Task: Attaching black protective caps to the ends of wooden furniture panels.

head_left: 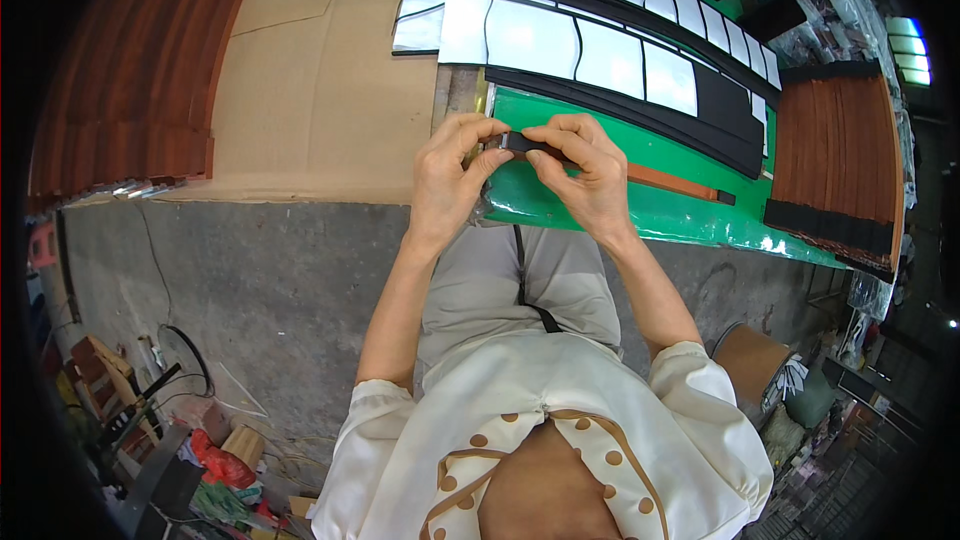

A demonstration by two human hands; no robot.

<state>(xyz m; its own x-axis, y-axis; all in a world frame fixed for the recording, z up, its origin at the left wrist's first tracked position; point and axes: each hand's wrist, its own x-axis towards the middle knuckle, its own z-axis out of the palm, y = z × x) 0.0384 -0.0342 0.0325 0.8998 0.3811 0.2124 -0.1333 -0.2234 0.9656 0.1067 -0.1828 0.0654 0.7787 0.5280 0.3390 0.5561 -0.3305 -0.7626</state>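
A long, thin reddish-brown strip (pixel 670 180) with black ends slants across the green surface (pixel 540 202). Its near-left black end (pixel 521 143) is raised between my hands and shows a small pale, shiny edge at the tip. My left hand (pixel 447 168) is closed in a pinch, thumb and forefinger at that tip. With thumb and fingers, my right hand (pixel 588 168) grips the strip just behind the black end. The strip's far end lies to the right, close to a stack of similar brown strips (pixel 838 155). Whether the pale edge is a separate piece, I cannot tell.
Black strips (pixel 725 105) bearing white panels (pixel 610 52) lie beyond my hands. Brown cardboard (pixel 330 100) covers the table's left part, with a tall brown stack (pixel 140 70) on it. On the floor at lower left sits clutter with a red bag (pixel 222 460); a brown drum (pixel 750 360) stands at right.
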